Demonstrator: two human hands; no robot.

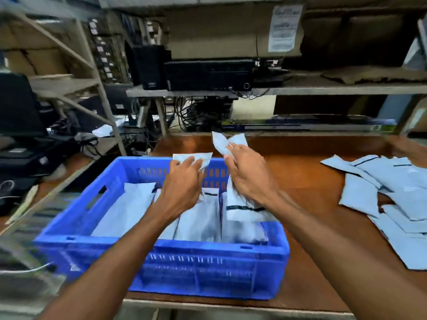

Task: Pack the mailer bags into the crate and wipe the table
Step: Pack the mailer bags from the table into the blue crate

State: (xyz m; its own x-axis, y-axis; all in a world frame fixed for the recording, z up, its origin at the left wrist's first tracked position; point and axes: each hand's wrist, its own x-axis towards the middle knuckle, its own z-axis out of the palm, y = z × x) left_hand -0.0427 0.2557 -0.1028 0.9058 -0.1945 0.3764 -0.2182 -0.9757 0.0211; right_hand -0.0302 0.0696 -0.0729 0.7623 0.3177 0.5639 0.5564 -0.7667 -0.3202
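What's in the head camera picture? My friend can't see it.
The left hand grips one mailer bag and the right hand a second mailer bag, both over a blue crate on a brown table. Other bags already stand in the crate, and a loose pile of bags lies on the table to its right.

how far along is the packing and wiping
Partly done: several packed bags stand in the blue crate. In hand: left hand grips a mailer bag, right hand a second mailer bag over it. Left: the loose pile on the table, then wiping.
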